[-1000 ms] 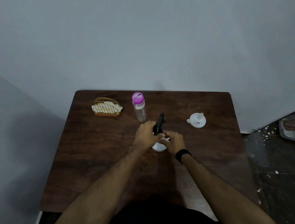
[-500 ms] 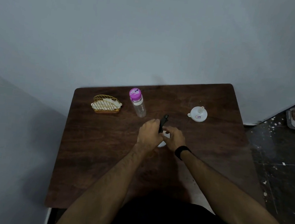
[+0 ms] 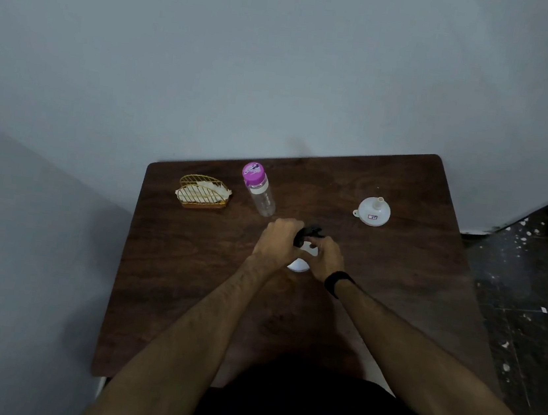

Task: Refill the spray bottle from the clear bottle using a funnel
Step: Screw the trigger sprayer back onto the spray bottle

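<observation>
The spray bottle point(image 3: 299, 265) stands mid-desk, its white body mostly hidden between both hands. The left hand point(image 3: 277, 242) has its grip closed around the black spray head point(image 3: 309, 233). The right hand point(image 3: 327, 257) has its grip closed on the bottle just below the head. The clear bottle point(image 3: 258, 189), pink cap on, stands upright behind the hands. The white funnel point(image 3: 373, 211) rests wide end down, well apart to the right, on the dark wooden desk point(image 3: 187, 283).
</observation>
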A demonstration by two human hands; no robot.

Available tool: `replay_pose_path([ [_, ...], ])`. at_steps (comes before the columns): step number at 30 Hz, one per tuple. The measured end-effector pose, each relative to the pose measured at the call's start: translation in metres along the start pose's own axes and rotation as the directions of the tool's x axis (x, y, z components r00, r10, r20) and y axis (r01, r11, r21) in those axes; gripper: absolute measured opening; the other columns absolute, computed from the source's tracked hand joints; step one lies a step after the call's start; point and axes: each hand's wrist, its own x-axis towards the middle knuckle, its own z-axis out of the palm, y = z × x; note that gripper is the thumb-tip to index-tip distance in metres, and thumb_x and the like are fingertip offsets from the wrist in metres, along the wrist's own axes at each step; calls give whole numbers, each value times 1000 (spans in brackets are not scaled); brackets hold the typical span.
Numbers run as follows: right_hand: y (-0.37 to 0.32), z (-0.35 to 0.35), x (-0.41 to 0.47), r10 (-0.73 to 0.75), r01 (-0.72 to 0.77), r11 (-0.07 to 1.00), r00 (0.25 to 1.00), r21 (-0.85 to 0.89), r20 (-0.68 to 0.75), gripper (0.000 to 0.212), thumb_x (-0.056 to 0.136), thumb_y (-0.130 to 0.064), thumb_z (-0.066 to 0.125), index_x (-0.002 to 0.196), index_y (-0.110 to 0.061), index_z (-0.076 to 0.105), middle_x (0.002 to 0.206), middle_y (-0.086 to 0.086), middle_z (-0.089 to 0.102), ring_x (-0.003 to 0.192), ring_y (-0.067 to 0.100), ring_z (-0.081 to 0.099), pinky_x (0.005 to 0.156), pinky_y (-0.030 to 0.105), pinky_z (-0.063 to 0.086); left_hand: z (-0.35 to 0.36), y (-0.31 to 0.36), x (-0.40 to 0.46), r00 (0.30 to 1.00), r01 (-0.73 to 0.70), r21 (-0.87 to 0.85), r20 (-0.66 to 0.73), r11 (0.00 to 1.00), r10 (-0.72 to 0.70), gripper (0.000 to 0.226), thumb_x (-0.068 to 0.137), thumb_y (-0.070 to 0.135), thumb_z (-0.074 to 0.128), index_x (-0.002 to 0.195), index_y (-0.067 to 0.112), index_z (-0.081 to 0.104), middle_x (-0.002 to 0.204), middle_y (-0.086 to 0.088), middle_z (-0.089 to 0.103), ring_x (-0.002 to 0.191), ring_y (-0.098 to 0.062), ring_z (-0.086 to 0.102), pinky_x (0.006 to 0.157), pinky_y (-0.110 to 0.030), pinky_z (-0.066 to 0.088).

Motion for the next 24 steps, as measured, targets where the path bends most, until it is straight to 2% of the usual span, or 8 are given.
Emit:
replay_pose_path([
  [2,3,1,2,-47,47,995,999,90,-1,52,72,-62,73,104,-21,75,102,-10,67,94,7,61,82,35,53,0,-1,-1,1000,-16,-5,-9,1000,16,13,79,16,68,80,7,60,84,-6,64,75,-24,62,67,-41,52],
  [4,17,8,10,-85,86,993,996,85,-21,59,71,-73,66,95,-20,75,96,-5,73,90,10,66,78,42,56,2,0,-1,1000,-13,9,-9,1000,13,12,77,13,67,81,7,57,85,-6,63,77,-24,62,67,-43,53],
  [10,12,12,7,-107,106,991,994,80,12,46,83,-52,48,93,-12,68,96,2,70,89,18,64,79,44,54,14,4,-3,1000,29,77,-10,997,-28,29,83,30,68,92,17,44,98,-1,52,91,-19,54,66,-38,48],
  [14,17,10,9,5,-13,993,998,117,68,44,82,-39,72,118,-13,64,121,4,63,111,21,58,95,41,49,19,-3,-4,999,47,125,-26,991,-45,33,91,30,65,115,13,51,112,-5,50,97,-18,54,72,-38,52],
  [16,16,8,8,54,-65,984,996,166,68,55,77,-32,80,124,-12,60,122,0,59,112,18,56,94,37,47,14,-2,-1,1000,-11,107,4,994,11,27,87,21,69,109,13,55,108,-3,53,94,-19,55,76,-39,53],
  [20,14,3,9,24,-37,970,998,239,55,46,75,-17,83,117,-12,64,110,-5,59,102,10,54,87,27,42,5,-10,6,982,-169,4,92,986,168,18,75,8,71,91,11,63,91,-2,62,87,-18,55,77,-46,52],
  [22,16,3,10,-23,9,967,998,255,51,46,75,-16,83,117,-13,66,110,-5,63,105,12,58,88,27,44,7,-15,5,980,-172,-92,84,981,180,16,74,17,66,87,11,61,86,-1,62,82,-19,55,77,-45,49],
  [24,17,3,10,-60,45,961,997,274,47,48,76,-15,82,121,-12,65,114,-3,63,110,14,58,88,25,44,11,-15,5,988,-121,-136,83,983,133,31,73,42,57,83,13,55,86,-1,57,85,-19,52,82,-44,45],
])
